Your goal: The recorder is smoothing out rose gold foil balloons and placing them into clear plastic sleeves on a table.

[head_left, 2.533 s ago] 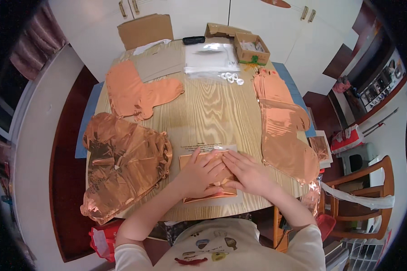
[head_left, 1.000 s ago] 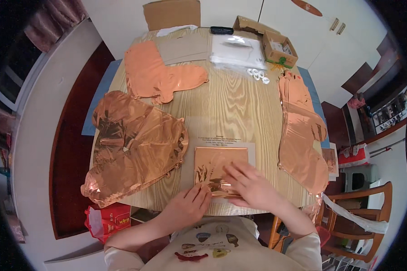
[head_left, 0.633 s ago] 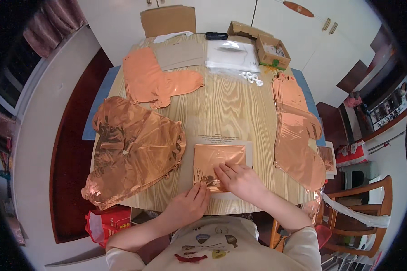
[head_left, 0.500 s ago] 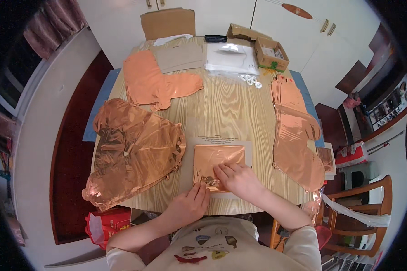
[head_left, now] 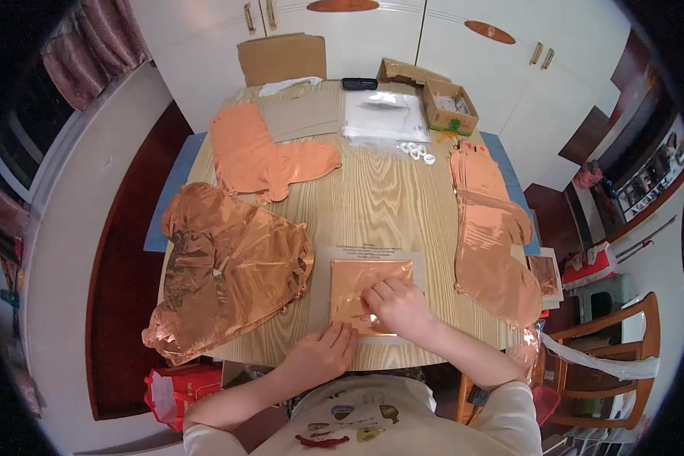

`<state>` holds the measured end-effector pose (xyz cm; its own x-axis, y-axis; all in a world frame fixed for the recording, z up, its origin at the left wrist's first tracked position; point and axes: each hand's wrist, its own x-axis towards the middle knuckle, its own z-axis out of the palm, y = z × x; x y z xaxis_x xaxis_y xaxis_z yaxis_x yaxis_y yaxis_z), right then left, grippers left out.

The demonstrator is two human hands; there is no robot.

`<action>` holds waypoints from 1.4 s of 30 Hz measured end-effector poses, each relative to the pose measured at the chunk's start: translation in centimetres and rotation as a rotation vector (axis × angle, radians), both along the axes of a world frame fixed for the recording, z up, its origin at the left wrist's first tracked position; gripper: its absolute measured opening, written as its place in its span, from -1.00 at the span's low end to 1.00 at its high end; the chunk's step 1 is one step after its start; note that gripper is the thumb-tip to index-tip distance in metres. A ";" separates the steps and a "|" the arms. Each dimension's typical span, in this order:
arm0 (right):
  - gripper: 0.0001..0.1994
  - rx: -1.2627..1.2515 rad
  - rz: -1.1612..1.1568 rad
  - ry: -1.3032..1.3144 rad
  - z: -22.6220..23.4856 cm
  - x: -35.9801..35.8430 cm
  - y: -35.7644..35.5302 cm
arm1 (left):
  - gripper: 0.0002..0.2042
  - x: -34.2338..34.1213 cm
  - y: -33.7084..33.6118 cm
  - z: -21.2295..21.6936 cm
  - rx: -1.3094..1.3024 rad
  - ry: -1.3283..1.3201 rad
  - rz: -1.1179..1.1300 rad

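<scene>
Copper-coloured foil, folded into a flat rectangular packet [head_left: 348, 283], lies by the middle of the near edge of the wood-grain table [head_left: 380, 209]. From my remote seat I see it resting on a greyish printed sheet [head_left: 321, 296], which shows as a border around it. The left hand [head_left: 327, 353] has its fingers laid close together on the packet's near left corner. The right hand [head_left: 400, 307] bends its fingers onto the packet's middle, nearer its right side. I make out the two hands as near each other but apart; whether either one is pinching the foil, I cannot tell.

Along the table's left edge, toward the near left corner, I have a large, crinkled foil balloon [head_left: 239, 262], lying uninflated. Beyond it, toward the far left corner, sits a smoother, flat foil shape [head_left: 243, 148]. Another long foil shape [head_left: 486, 228] runs down the right edge. At the far edge I see clear plastic bags [head_left: 382, 118] near the middle, white rings [head_left: 416, 153] just in front of them, and a black case [head_left: 359, 83] behind. An open cardboard box [head_left: 462, 120] stands by the far right corner.
</scene>
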<state>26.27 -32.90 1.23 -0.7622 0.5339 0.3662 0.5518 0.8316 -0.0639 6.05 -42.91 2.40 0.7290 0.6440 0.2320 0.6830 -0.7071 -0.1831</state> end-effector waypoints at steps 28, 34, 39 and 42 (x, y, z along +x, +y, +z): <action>-0.70 -0.013 0.051 -0.048 1.3 0.5 -9.5 | -0.72 5.5 -10.7 -6.0 -1.492 -1.798 0.761; -0.66 -0.084 -0.010 0.023 0.9 0.9 -8.8 | -0.73 5.4 -10.7 -6.3 -1.420 -1.737 0.751; -0.67 -0.069 -0.011 -0.110 1.4 0.9 -9.5 | -0.77 5.5 -10.4 -5.8 -1.449 -1.749 0.763; -0.68 0.001 0.020 -0.071 1.5 0.7 -9.5 | -0.76 5.8 -10.3 -5.8 -1.459 -1.774 0.794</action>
<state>27.00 -42.37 2.72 -0.7969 0.5180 0.3110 0.5381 0.8425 -0.0244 11.81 -53.22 -3.40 0.0773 0.8258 -0.5586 -0.3279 0.5502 0.7680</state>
